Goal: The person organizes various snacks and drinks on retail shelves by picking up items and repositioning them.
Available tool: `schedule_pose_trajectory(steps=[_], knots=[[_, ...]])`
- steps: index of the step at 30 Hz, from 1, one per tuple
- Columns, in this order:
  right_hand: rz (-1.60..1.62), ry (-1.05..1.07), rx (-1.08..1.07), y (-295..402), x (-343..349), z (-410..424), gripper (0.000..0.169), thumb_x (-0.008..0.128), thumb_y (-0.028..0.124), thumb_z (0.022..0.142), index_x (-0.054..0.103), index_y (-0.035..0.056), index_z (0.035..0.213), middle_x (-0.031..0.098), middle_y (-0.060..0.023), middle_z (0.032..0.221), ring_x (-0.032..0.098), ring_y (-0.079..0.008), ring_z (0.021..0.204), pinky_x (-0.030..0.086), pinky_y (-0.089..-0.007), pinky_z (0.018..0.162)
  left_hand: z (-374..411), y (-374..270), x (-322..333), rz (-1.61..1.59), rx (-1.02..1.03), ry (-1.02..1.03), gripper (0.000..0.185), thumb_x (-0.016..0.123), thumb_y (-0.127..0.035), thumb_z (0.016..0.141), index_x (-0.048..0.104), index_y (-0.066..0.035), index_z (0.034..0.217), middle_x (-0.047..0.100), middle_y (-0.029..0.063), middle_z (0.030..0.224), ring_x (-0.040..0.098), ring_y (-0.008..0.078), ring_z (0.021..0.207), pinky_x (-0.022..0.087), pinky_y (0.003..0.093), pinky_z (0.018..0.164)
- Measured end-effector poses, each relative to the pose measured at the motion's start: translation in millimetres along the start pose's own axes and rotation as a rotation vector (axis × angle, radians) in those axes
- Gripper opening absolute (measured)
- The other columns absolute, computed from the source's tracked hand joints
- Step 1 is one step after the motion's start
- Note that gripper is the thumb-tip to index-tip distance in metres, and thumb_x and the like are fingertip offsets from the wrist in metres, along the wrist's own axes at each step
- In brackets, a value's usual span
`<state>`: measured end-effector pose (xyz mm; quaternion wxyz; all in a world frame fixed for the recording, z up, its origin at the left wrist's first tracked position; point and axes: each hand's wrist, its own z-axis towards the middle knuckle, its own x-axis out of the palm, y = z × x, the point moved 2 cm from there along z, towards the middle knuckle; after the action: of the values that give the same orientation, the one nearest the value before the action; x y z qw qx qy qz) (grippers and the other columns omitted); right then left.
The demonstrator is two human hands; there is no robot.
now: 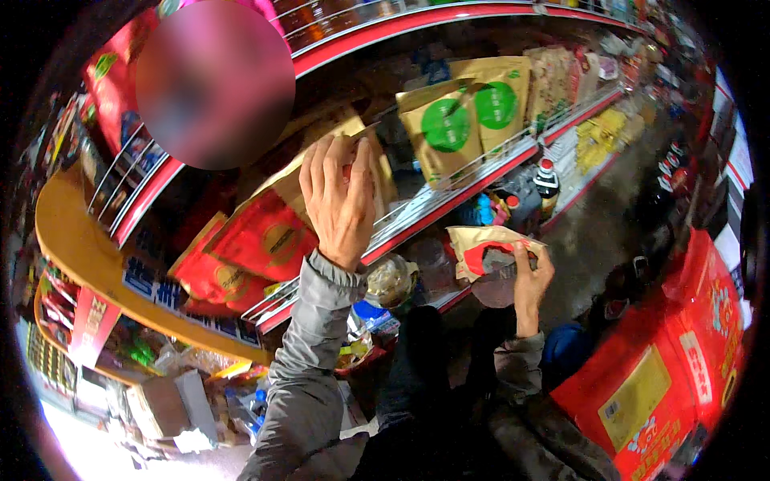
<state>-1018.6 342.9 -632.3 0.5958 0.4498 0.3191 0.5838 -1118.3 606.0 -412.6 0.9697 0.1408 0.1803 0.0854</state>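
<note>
My left hand reaches over the wire-fronted shelf, its fingers curled over the upper part of a kraft paper bag. The back of the hand hides most of that bag, and its fingertips are out of sight. Lower and to the right, my right hand pinches the side of a smaller kraft paper bag with red print and a see-through window. Red packaged bags lean on the shelf left of my left hand. To its right stand kraft pouches with green round labels.
A red shelf edge with a wire rail runs diagonally ahead. Below it are a dark sauce bottle and yellow packets. A curved wooden counter lies left, with a cardboard box below. Large red bags stand at right.
</note>
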Motion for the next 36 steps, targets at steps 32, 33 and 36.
schedule_pose_trajectory(steps=[32, 33, 36], knots=[[0.630, 0.235, -0.125, 98.4, 92.8, 123.5, 0.024, 0.064, 0.011, 0.100, 0.067, 0.0001, 0.122, 0.068, -0.0042, 0.116, 0.062, -0.0153, 0.104, 0.047, -0.0308, 0.096, -19.7, 89.7, -22.3, -0.116, -0.187, 0.013, 0.053, 0.075, -0.004, 0.081, 0.066, -0.013, 0.132, 0.062, 0.0128, 0.125, 0.059, 0.0340, 0.117, 0.048, 0.0442, 0.099], [0.590, 0.238, -0.167, 99.2, 100.4, 132.4, 0.025, 0.061, 0.008, 0.101, 0.066, -0.0005, 0.123, 0.068, -0.0050, 0.117, 0.062, -0.0160, 0.105, 0.047, -0.0314, 0.097, -16.1, 83.6, -23.8, -0.122, -0.189, -0.030, 0.058, 0.076, -0.002, 0.080, 0.065, -0.013, 0.135, 0.061, 0.0136, 0.130, 0.058, 0.0341, 0.121, 0.048, 0.0444, 0.103], [0.565, 0.374, -0.196, 96.0, 141.1, 140.9, 0.029, 0.057, 0.003, 0.097, 0.067, -0.0012, 0.123, 0.069, -0.0057, 0.118, 0.061, -0.0163, 0.108, 0.047, -0.0308, 0.097, -22.7, 79.8, -29.1, -0.092, -0.155, -0.049, 0.066, 0.077, 0.003, 0.074, 0.063, -0.011, 0.137, 0.057, 0.0163, 0.133, 0.057, 0.0384, 0.123, 0.048, 0.0462, 0.105]])
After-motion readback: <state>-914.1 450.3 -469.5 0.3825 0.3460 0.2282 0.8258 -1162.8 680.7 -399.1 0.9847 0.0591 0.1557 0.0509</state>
